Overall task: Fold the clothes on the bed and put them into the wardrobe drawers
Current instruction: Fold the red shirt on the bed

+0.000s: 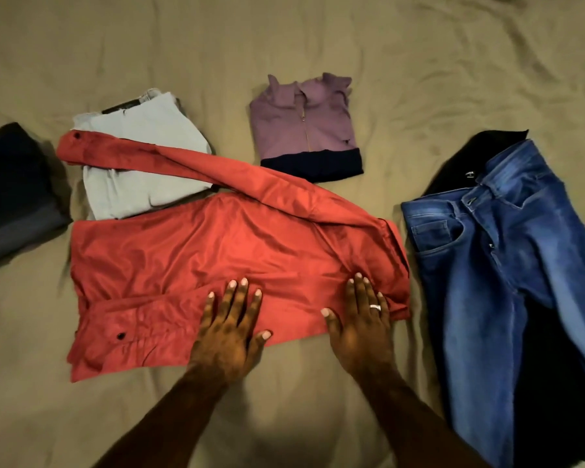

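Note:
A red shirt [196,255] lies spread across the middle of the bed, one sleeve folded along its near edge and the other stretched up to the left over a folded pale grey garment [139,170]. My left hand [230,329] rests flat on the shirt's near edge with fingers straight and spread. My right hand [362,322], wearing a ring, presses flat on the shirt's right end near the collar. A folded purple zip top [304,130] with a dark hem sits beyond the shirt.
Blue jeans [507,265] lie unfolded at the right on top of a black garment [554,383]. A folded dark navy garment [14,190] sits at the left edge. The tan bedsheet [284,42] stretches wrinkled behind all of them.

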`<state>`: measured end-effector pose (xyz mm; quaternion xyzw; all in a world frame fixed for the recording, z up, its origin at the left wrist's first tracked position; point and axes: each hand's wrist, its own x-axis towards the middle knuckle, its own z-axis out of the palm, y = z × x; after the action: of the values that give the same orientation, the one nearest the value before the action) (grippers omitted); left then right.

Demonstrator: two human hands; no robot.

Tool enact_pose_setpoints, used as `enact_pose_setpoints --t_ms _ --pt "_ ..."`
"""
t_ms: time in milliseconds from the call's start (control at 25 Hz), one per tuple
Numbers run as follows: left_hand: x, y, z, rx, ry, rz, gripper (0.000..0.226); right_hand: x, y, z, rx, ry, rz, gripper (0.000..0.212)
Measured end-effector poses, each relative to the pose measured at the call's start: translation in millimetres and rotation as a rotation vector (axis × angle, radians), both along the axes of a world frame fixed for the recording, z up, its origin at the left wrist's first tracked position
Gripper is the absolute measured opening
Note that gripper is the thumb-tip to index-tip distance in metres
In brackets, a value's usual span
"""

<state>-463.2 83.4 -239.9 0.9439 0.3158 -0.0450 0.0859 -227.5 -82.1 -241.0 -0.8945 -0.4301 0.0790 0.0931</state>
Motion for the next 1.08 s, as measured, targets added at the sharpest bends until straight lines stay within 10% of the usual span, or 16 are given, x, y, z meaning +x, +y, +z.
enact_pose_setpoints --t_ms 320,560,1080 --pt "8 54 33 -0.009 -0.118 0.219 0.043 24 107 52 0.142 0.082 0.157 0.036" --pt "11 187 47 -0.401 -0.513 0.921 0.011 2 226 49 0.287 0.453 0.157 0.023" --pt "39 352 67 -1.039 -1.19 1.452 0.022 -60 394 33 0.355 0.889 -0.16 0.022"
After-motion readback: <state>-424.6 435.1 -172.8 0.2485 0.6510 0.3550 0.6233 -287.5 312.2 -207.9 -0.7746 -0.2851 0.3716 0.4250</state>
